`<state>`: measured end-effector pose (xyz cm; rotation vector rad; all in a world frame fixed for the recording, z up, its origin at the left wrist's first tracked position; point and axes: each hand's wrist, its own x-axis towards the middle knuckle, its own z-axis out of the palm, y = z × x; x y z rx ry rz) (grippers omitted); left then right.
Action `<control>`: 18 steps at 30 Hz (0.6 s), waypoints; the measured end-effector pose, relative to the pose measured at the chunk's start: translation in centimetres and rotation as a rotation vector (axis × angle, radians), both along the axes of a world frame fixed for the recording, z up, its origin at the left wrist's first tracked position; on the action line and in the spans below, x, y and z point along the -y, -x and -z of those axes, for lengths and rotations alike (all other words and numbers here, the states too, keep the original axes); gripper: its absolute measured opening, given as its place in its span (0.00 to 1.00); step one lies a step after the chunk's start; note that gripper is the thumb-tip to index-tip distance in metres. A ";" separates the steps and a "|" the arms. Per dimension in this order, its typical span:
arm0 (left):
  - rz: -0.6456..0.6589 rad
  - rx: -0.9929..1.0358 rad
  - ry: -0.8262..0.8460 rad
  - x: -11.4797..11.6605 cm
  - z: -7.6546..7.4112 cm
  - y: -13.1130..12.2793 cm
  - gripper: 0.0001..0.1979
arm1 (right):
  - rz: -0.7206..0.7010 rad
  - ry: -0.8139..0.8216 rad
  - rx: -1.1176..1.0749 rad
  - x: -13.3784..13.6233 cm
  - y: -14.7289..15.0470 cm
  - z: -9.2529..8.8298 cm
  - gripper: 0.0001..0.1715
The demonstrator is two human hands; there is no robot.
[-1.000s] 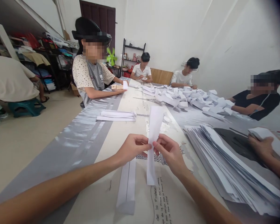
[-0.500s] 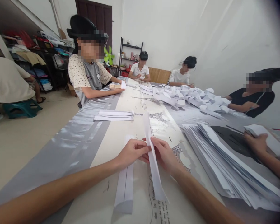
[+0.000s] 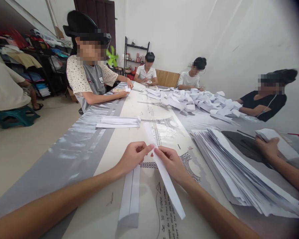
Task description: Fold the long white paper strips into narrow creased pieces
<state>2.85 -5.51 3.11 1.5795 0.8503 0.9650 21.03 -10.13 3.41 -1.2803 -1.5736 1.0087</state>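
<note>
A long folded strip of white paper (image 3: 168, 181) slants across the middle of the table, raised above its printed cover. My left hand (image 3: 134, 156) pinches the strip's left edge between thumb and fingers. On the other edge, my right hand (image 3: 169, 162) grips the same strip, its thumb on top close to my left thumb. Under my left hand lies another folded paper piece (image 3: 129, 200) with a lengthwise seam; its far end is hidden by the hand. Farther forward, a few flat folded strips (image 3: 118, 122) lie together on the table.
A thick stack of white paper sheets (image 3: 241, 172) lies to my right, beside a co-worker's hand holding a white folded piece (image 3: 279, 142). A heap of folded paper pieces (image 3: 189, 99) covers the far right of the table (image 3: 72, 152). Several co-workers sit around it.
The strip between my hands has turned from nearly edge-on to showing its flat face, its near end swinging right. The co-worker at the left has brought a hand over the paper there.
</note>
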 end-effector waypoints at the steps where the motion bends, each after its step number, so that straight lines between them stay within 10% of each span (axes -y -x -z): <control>1: 0.018 0.029 0.011 -0.2 0.0 0.0 0.22 | -0.030 0.007 0.013 0.0 0.0 0.0 0.25; 18: -0.011 0.191 0.135 -1.3 1.2 0.4 0.21 | -0.147 0.186 -0.112 0.3 1.0 0.3 0.25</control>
